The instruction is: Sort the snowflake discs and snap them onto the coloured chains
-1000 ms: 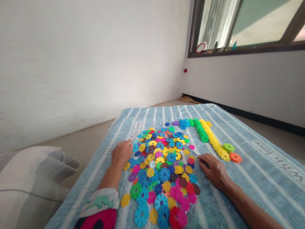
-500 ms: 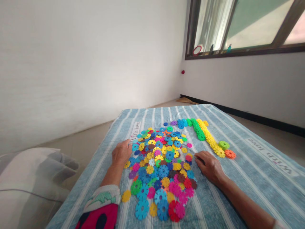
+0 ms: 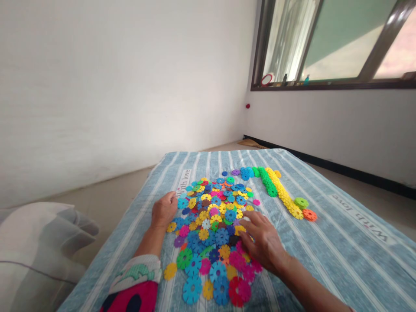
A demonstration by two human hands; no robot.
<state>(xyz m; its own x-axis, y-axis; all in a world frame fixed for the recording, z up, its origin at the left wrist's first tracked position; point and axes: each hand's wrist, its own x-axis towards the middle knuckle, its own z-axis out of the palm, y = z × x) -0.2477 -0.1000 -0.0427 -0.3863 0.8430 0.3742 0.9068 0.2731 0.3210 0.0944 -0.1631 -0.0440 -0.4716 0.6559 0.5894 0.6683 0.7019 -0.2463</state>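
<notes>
Many notched plastic discs in mixed colours lie in a loose heap on the striped blue cloth. My right hand is over the heap's right side, fingers apart, its fingertips at a yellow disc. At the heap's left edge rests my left hand, its fingers curled; whether it holds anything is hidden. Beyond my right hand lie a long row of yellow discs and a shorter green row. A lime disc and an orange disc sit by the yellow row's near end.
Blue and purple discs lie near the cloth's far side. White sheer fabric is at the lower left. A white wall stands behind, and a window is at the upper right, with small items on its sill.
My right hand has moved left from beside the heap onto its right side, and its fingers have spread. My left hand has barely moved. The view has tilted slightly upward.
</notes>
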